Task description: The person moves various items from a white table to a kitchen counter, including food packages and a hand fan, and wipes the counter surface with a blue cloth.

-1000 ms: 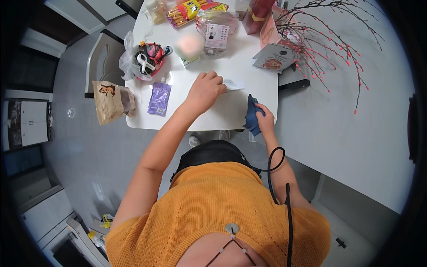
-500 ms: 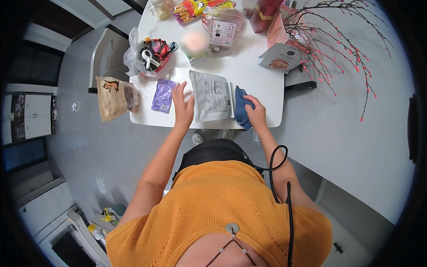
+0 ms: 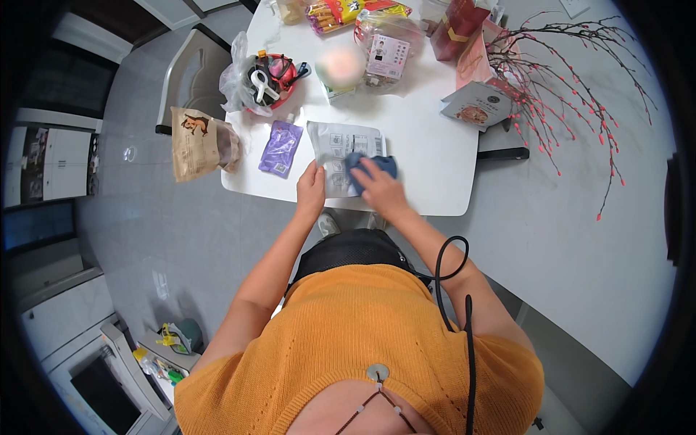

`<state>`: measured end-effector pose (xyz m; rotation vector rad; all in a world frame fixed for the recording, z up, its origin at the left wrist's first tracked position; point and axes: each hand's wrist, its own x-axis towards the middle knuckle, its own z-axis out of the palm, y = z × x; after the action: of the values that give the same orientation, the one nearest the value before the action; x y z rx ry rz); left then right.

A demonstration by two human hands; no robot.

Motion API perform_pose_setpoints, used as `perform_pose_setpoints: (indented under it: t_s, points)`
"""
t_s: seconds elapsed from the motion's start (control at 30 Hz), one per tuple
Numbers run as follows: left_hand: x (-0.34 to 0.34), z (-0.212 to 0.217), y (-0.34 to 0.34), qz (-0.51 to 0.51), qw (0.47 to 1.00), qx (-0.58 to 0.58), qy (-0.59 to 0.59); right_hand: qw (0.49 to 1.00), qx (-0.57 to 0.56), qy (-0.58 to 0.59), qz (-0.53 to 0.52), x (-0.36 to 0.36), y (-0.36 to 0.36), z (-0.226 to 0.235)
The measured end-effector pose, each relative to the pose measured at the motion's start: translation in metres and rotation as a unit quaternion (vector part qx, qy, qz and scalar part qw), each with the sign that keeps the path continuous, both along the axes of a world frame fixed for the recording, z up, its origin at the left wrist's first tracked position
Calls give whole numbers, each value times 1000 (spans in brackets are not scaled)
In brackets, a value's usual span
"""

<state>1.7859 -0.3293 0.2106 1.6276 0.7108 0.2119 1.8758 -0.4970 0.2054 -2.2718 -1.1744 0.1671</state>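
Observation:
A silver-grey flat pouch (image 3: 335, 147) with printed panels lies near the front edge of the white table. My left hand (image 3: 311, 190) grips its lower left edge, thumb on top. On the pouch's right half sits a bunched dark blue cloth (image 3: 384, 167). My right hand (image 3: 384, 194), slightly blurred, presses the cloth against the pouch, fingers closed over it. Just left of the pouch lies a purple spouted pouch (image 3: 280, 148); neither hand touches it.
A brown paper bag (image 3: 194, 145) stands at the table's (image 3: 428, 181) left edge. Behind are a red basket (image 3: 284, 90) with clips, a round pinkish-white object (image 3: 341, 67), a clear food package (image 3: 387, 58) and snack packs (image 3: 326, 16). Red-budded branches (image 3: 573, 87) spread at right.
My right hand has brought the cloth leftward from beside the pouch onto it. My left hand has closed on the pouch's left edge. The view has shifted slightly.

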Motion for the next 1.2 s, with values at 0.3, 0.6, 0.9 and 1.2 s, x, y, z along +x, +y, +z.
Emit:
perform_pose_setpoints:
  t_s: [0.3, 0.6, 0.9, 1.2]
  points:
    - [-6, -3, 2, -1, 997, -19, -70, 983, 93, 60, -147, 55, 11, 0]
    - [-8, -5, 6, -15, 1000, 7, -18, 998, -53, -1, -24, 67, 54, -1]
    - [-9, 12, 21, -2, 996, -63, -70, 979, 20, 8, -204, 117, -106, -28]
    - [6, 56, 32, -1, 998, -59, -15, 921, -178, -1, -347, 132, -119, -83]
